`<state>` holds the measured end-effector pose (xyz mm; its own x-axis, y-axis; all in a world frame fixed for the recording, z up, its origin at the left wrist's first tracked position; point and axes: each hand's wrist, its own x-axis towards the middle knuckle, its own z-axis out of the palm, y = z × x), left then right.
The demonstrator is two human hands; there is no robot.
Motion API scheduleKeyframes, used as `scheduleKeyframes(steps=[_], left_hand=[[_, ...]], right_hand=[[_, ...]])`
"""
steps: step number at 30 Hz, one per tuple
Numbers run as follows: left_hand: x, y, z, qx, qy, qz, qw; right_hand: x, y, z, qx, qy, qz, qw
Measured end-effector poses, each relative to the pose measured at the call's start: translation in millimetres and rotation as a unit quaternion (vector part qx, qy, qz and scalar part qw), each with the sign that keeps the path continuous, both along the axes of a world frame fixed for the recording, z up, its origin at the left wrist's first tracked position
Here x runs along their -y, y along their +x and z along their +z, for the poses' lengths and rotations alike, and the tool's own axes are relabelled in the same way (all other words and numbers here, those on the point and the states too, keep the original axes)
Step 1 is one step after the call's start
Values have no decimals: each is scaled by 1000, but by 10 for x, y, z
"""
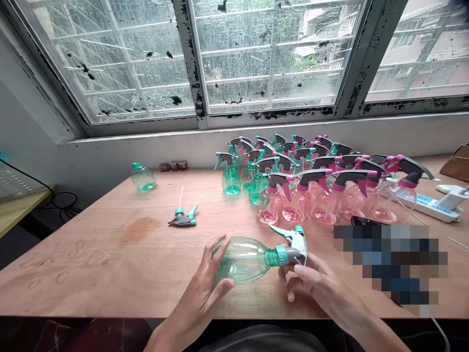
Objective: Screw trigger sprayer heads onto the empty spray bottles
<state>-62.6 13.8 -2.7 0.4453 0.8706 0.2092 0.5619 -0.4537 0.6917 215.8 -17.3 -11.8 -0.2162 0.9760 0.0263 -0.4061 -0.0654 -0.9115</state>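
Observation:
A clear green spray bottle (244, 259) lies sideways above the front of the table, its neck pointing right. My left hand (207, 278) is wrapped around the bottle's base end, thumb below and fingers above. At the neck sits a spray head (295, 244) with a teal collar and trigger, the trigger facing up. My right hand (311, 278) grips this spray head from below and behind, some of its fingers curled under it. Farther back lies a loose spray head (183, 218), its thin tube pointing up. Beyond it a green bottle without a head (143, 178) stands tilted.
Several pink spray bottles (269, 205) and green spray bottles (230, 178) with heads stand grouped at the back right. Small brown blocks (174, 165) sit by the wall. A white power strip (436, 208) and a blurred-out dark object (395, 264) lie on the right of the wooden table (91, 259).

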Motion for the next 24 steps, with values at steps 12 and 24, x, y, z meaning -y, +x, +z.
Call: scheduleKeyframes(steps=[12, 24], left_hand=[[-9, 56, 69, -2, -59, -19, 998], [90, -86, -12, 314, -270, -65, 908]], right_hand=[[-76, -56, -156, 98, -25, -98, 990], [65, -170, -194, 189, 78, -135, 969]])
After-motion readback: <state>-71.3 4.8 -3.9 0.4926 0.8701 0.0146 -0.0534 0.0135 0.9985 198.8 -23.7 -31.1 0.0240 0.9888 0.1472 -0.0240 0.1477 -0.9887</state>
